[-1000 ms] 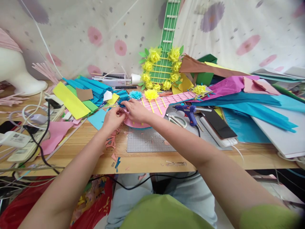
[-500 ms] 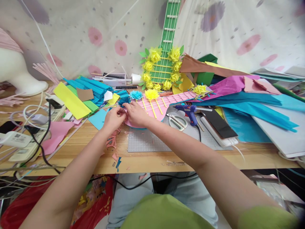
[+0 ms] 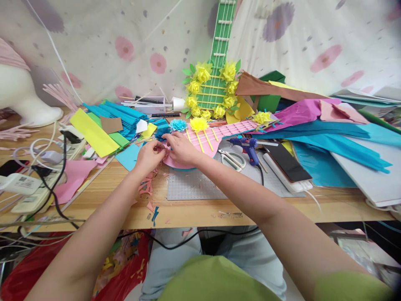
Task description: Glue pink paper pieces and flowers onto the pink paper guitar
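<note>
- Little has moved since a second ago: the right hand [image 3: 180,149] still bends over the near end of the pink paper guitar [image 3: 216,144], but more of the scissors [image 3: 226,154] now shows above the right forearm [image 3: 232,190].
- Left hand [image 3: 149,155]: thumb and forefinger come close together beside the guitar's rim; whether they pinch anything I cannot tell.
- Right hand: fingers bent and bunched, the forefinger reaching toward the left hand's fingertips; whether they are clamped on anything I cannot tell.
- The guitar lies on the table [image 3: 125,209], partly over the grey cutting mat [image 3: 194,190], its neck running to the right; a blue flower [image 3: 178,124] and a yellow flower [image 3: 199,124] sit along its far edge.
- The step in hand looks like close fingertip work at the guitar's rounded end, perhaps on a small piece there. By my judgement, the next move calls for both hands steady and light pressure, since paper creases readily.
- The right hand hides part of the guitar's body, and the spot between the hands is too small to read. The green guitar [image 3: 219,67] behind is cut off at the top.
</note>
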`<control>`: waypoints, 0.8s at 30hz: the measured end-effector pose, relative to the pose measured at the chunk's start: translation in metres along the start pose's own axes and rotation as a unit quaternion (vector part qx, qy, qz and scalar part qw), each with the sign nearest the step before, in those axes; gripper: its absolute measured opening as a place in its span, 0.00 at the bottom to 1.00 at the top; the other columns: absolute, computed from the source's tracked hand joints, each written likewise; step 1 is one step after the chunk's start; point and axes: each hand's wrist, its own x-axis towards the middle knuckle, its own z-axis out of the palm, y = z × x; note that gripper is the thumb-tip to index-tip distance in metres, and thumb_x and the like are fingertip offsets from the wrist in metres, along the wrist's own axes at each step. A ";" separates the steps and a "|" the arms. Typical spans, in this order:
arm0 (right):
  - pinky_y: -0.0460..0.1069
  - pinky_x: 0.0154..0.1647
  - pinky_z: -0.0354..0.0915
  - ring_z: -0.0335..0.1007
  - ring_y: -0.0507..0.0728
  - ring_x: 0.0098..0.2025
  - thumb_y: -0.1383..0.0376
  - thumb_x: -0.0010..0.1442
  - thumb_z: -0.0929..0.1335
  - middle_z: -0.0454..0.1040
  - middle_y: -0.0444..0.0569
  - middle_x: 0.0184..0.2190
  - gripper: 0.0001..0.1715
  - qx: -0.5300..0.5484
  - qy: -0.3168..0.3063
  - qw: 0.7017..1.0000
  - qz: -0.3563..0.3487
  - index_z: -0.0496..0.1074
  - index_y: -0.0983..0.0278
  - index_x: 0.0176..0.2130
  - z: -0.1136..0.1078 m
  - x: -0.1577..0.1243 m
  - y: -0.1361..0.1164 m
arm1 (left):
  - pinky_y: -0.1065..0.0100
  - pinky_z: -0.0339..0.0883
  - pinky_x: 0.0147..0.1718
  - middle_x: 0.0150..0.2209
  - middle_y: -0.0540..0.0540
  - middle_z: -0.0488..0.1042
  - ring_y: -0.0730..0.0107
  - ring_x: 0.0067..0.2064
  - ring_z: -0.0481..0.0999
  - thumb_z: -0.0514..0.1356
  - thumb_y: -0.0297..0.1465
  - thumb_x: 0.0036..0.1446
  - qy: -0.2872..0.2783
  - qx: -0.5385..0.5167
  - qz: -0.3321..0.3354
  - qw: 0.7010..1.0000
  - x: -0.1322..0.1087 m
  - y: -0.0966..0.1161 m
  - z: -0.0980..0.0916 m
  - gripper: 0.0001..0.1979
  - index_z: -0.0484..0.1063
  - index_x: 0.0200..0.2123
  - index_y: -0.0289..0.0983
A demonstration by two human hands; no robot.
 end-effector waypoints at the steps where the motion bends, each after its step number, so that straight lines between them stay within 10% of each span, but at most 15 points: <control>1: 0.57 0.50 0.57 0.60 0.64 0.47 0.70 0.54 0.63 0.73 0.58 0.42 0.26 0.000 0.002 1.000 -0.006 0.62 0.72 0.53 0.000 0.000 -0.001 | 0.69 0.66 0.35 0.32 0.48 0.77 0.67 0.34 0.75 0.58 0.30 0.46 0.000 0.002 0.000 1.000 0.000 0.001 0.000 0.04 0.71 0.28 0.37; 8: 0.57 0.53 0.54 0.58 0.63 0.50 0.73 0.54 0.60 0.72 0.57 0.46 0.30 0.002 0.078 0.996 0.047 0.59 0.71 0.57 -0.018 0.000 -0.006 | 0.69 0.66 0.35 0.32 0.48 0.77 0.67 0.35 0.75 0.58 0.30 0.46 0.000 0.000 -0.002 1.000 -0.001 0.002 -0.003 0.03 0.70 0.27 0.38; 24: 0.56 0.47 0.56 0.64 0.64 0.46 0.68 0.57 0.64 0.73 0.58 0.40 0.26 -0.101 -0.054 0.993 0.008 0.59 0.71 0.54 0.000 0.015 -0.005 | 0.67 0.67 0.37 0.33 0.47 0.78 0.66 0.35 0.75 0.56 0.31 0.45 -0.004 0.009 0.001 1.000 -0.002 -0.001 -0.002 0.05 0.70 0.28 0.38</control>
